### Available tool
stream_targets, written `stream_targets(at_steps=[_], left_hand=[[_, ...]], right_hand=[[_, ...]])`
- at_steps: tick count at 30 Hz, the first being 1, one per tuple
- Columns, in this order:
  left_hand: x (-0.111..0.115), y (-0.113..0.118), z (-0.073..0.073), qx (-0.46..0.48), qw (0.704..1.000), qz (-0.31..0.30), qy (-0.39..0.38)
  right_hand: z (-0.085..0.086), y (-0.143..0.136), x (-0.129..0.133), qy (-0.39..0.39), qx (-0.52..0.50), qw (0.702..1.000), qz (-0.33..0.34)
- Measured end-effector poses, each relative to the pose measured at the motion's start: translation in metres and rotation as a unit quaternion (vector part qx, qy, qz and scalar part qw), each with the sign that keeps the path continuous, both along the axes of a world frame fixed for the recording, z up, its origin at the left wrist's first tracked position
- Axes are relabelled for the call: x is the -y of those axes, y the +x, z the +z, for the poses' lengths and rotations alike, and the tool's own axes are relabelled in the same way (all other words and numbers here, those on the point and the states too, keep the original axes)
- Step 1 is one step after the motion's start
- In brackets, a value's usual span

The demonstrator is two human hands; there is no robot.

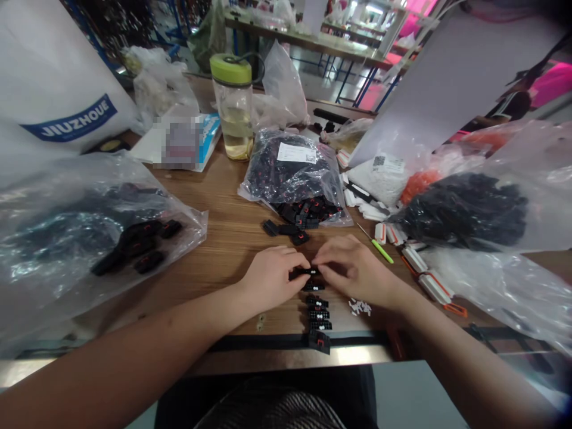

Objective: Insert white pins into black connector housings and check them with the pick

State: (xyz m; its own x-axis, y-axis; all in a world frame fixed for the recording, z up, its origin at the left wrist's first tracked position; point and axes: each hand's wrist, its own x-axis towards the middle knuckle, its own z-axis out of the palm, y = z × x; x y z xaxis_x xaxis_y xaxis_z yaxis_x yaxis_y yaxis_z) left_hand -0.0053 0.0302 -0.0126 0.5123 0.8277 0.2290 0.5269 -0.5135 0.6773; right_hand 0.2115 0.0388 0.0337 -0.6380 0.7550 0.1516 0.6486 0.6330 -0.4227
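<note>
My left hand [274, 275] pinches a small black plastic connector housing [311, 271] with two white dots on its face. Fingertips of my right hand [355, 268] are closed at the connector's right end; whatever is between them is too small to make out. Just below, several similar black connectors [319, 314] form a column toward the table's front edge, most with white dots showing. Right of that column lies a little pile of small white pieces [360, 307]. Beyond my hands, loose black connectors [299, 237] lie before an open clear bag [290, 173] full of them.
A green-handled pick [382, 251] lies to the right, near white-and-orange parts [429, 280] and clear bags of black pieces [465, 208]. At left is another plastic bag with black parts [134, 244]. A lime-lidded bottle [232, 107] stands at the back of the wooden table [214, 256].
</note>
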Motion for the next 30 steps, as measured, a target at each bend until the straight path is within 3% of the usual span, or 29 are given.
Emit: stream_targets(at_steps=[3, 9, 14, 18, 24, 27, 30], left_hand=[[0.001, 0.001, -0.001, 0.001, 1.000, 0.004, 0.007], [0.002, -0.003, 0.005, 0.030, 0.999, -0.020, 0.014], [-0.001, -0.006, 0.007, 0.086, 0.996, 0.018, -0.002], [-0.008, -0.006, 0.002, 0.039, 0.996, 0.075, 0.030], [-0.012, -0.009, -0.004, -0.044, 0.993, 0.069, 0.089], [-0.012, -0.009, -0.002, -0.041, 0.991, 0.069, 0.105], [-0.012, -0.010, 0.001, -0.018, 0.991, 0.058, 0.117]], right_hand=[[-0.003, -0.005, -0.024, 0.010, 0.010, 0.999, -0.039], [-0.009, -0.023, -0.050, 0.019, 0.063, 0.998, -0.019], [-0.008, -0.027, -0.048, -0.020, 0.062, 0.998, -0.023], [-0.008, -0.026, -0.045, -0.048, 0.056, 0.996, -0.040], [-0.017, -0.029, -0.041, -0.119, -0.031, 0.989, -0.077], [-0.017, -0.034, -0.035, -0.171, -0.103, 0.973, -0.120], [-0.010, -0.044, -0.027, -0.173, -0.111, 0.968, -0.143]])
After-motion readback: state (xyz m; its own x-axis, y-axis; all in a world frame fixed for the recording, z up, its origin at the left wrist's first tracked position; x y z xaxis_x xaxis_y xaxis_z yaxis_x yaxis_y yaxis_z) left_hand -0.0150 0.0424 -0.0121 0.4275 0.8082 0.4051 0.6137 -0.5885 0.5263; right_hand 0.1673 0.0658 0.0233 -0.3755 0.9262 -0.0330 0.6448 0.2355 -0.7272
